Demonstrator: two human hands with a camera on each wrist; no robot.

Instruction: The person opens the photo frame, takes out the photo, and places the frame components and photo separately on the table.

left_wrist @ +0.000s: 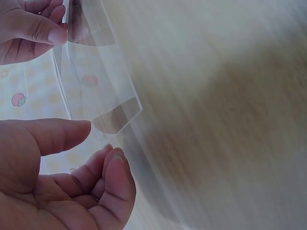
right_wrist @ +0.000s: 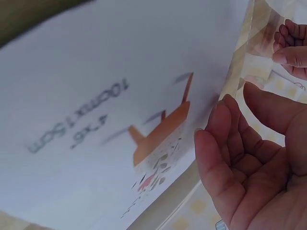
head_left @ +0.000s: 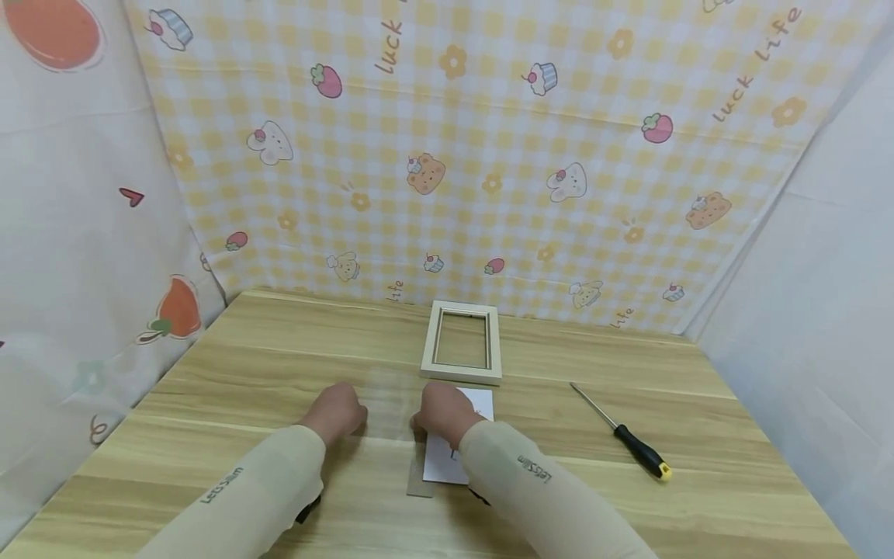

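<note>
A clear transparent sheet (head_left: pixel 389 400) spans the space between my two hands, above the table. At its left edge, my left hand (head_left: pixel 337 411) has thumb and curled fingertips around a corner; the left wrist view shows the sheet (left_wrist: pixel 91 86) with faint finger reflections. My right hand (head_left: pixel 445 411) pinches the opposite edge, partly over a white printed card (head_left: pixel 441 466). Close up in the right wrist view, the card (right_wrist: pixel 96 158) bears an orange drawing and "10cmx15cm 4"x6"". Exact finger contact on the sheet is hard to see.
Behind the card lies a cream rectangular picture frame (head_left: pixel 430 345) with an open middle. A small grey flat piece (head_left: pixel 420 483) pokes out from the card's left side. To the right rests a screwdriver (head_left: pixel 635 449) with a black and yellow handle. Patterned cloth (head_left: pixel 475 225) hangs behind the table.
</note>
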